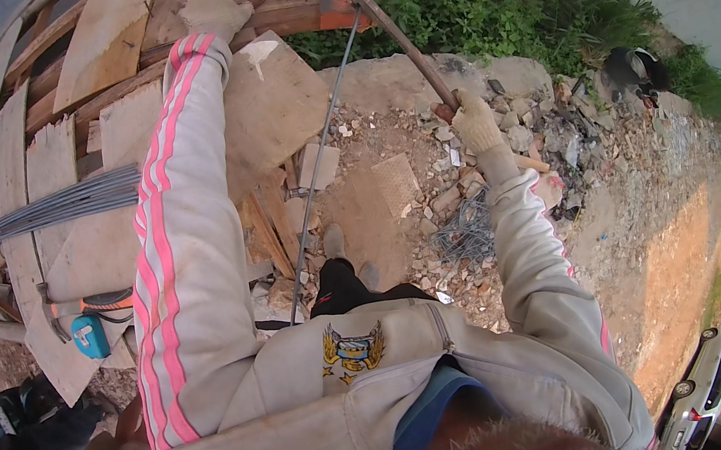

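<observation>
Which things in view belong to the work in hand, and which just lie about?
In use: rusty lever bar, in right hand; grey rod, at left hand; wooden beam beneath; likely rod bundle.
Apparently lying about: hammer; teal tape measure; tangled wire; rubble.

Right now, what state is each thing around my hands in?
Right hand: closed around the lever
Left hand: at the beam, grip unclear
Lever: slanting
Bar: seems bent near the lever's head
Bundled bars: straight, lying across boards
Hammer: lying down, unheld
Teal case: set down, unheld
Thin metal pieces: heaped on rubble
</observation>
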`<state>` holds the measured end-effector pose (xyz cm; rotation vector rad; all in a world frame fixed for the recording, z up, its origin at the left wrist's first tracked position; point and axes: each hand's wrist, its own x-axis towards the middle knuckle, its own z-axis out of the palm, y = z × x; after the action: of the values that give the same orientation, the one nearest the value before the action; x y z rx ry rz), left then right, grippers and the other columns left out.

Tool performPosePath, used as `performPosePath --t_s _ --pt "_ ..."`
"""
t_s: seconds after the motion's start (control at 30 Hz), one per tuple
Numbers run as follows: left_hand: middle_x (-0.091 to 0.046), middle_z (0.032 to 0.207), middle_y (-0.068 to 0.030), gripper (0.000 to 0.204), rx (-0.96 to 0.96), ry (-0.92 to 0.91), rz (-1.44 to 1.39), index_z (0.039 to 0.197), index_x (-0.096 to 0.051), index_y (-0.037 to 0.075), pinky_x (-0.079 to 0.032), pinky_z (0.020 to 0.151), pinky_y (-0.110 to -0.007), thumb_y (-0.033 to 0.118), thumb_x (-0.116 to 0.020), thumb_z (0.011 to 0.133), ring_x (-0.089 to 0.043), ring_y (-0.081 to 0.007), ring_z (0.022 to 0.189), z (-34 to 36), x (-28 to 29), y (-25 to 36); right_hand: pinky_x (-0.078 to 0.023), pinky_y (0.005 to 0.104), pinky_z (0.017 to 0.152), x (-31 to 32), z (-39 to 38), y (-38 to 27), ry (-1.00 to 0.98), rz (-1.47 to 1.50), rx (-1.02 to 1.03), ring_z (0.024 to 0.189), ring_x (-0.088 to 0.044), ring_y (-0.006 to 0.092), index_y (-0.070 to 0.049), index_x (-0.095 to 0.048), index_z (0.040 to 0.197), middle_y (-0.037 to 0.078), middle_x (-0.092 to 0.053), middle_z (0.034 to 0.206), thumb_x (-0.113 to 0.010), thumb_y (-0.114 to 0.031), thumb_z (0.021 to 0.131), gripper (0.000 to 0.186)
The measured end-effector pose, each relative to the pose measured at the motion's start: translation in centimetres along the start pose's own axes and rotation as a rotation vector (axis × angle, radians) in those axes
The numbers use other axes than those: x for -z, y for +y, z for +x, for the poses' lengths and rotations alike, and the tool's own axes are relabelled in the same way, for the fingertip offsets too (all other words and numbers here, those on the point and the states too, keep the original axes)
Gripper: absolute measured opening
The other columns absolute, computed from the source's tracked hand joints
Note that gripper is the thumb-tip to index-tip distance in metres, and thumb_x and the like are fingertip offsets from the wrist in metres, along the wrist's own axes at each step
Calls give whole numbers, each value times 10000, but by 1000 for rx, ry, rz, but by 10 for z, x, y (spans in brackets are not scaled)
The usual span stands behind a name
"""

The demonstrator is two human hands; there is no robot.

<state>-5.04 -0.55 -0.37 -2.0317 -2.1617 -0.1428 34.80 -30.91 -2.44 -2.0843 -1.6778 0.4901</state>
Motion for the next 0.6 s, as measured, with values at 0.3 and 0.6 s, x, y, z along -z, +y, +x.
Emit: performPosePath --t_s 0.3,0.6 --pt "-701 1267 -159 619 -123 -104 -75 1301 -679 147 -527 954 -551 625 -600 915 -646 -384 1216 13 18 -6 -458 445 637 -61 23 -6 85 168 -47 687 -634 336 4 -683 906 174 -662 738 -779 -386 884 401" --pt "-678 1244 -98 340 -399 219 178 1135 -750 186 -497 931 -561 386 -718 861 -653 -297 1157 28 37 -16 -446 238 480 -92 49 -123 -177 934 -212 600 -607 92 -21 -705 1119 31 -694 791 -730 -507 954 513"
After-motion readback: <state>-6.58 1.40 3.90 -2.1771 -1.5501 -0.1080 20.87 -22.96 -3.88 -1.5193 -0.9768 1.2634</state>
